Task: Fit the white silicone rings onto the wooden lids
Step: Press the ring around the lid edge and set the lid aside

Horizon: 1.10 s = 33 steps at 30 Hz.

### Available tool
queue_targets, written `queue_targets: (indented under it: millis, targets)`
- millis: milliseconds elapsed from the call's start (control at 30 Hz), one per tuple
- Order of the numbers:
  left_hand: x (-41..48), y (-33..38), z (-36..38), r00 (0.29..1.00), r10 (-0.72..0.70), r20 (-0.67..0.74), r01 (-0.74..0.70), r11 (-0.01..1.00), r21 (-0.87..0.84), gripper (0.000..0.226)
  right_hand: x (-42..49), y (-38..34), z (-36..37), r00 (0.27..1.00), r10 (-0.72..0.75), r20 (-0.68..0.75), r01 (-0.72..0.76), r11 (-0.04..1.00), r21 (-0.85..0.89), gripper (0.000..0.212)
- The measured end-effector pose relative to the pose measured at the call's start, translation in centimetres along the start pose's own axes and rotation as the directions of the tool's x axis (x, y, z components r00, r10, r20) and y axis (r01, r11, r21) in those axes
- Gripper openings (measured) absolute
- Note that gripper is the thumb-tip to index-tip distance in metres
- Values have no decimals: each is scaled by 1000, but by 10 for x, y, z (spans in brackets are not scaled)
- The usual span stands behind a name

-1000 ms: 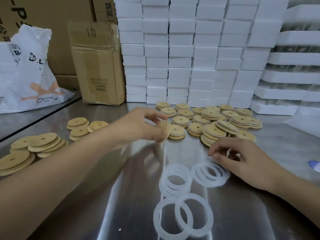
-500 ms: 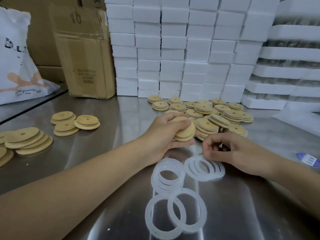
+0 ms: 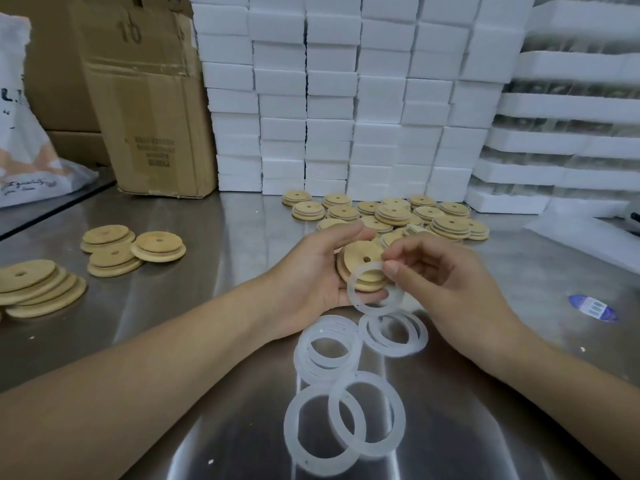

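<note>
One white ring [image 3: 370, 309] is pinched between the right hand's [image 3: 446, 282] thumb and finger. It touches the wooden lid [image 3: 358, 258] gripped in the left hand's [image 3: 311, 275] curled fingers. Loose rings [image 3: 301, 355] overlap just below both hands. A lid pile [image 3: 450, 226], too many to count, sits beyond them on the desk [image 3: 225, 237].

Head-worn view, forward and down
Close over left hand [image 3: 313, 271] and right hand [image 3: 453, 289], centred; table [image 3: 242, 223] stretches beyond them.
</note>
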<state>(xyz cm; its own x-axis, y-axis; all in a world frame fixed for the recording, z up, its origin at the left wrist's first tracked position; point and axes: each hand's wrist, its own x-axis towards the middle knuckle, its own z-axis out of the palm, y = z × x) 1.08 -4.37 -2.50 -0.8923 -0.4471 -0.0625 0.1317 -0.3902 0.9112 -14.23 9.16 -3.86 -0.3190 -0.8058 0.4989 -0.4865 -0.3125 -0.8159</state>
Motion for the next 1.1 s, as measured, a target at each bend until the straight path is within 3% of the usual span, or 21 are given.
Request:
queue_targets:
  millis: [100, 267, 400, 600, 867, 1100]
  targets:
    - [0, -2, -1, 996, -5, 94, -7, 991, 132, 51, -2, 2, 4, 998, -47, -43, 46, 999, -29, 16]
    - [1, -7, 0, 982, -9, 188, -48, 953, 300, 52, -1, 2, 2, 987, -2, -159, 11, 998, 57, 19]
    - [0, -7, 0, 982, 3, 187, -66, 943, 328, 40, 0, 1, 0, 984, 2, -180, 2, 1000, 22, 13]
    - [-2, -9, 2, 985, 35, 172, -95, 930, 355, 41, -3, -5, 3, 981, -27, -194, 38, 998, 54, 10]
    - [-1, -9, -1, 983, 25, 184, -84, 944, 319, 41, -4, -6, 2, 985, -37, -170, 33, 999, -26, 16]
    - [-1, -11, 0, 981, 48, 190, -113, 931, 348, 42, -4, -6, 1, 983, -21, -181, 30, 999, 43, 15]
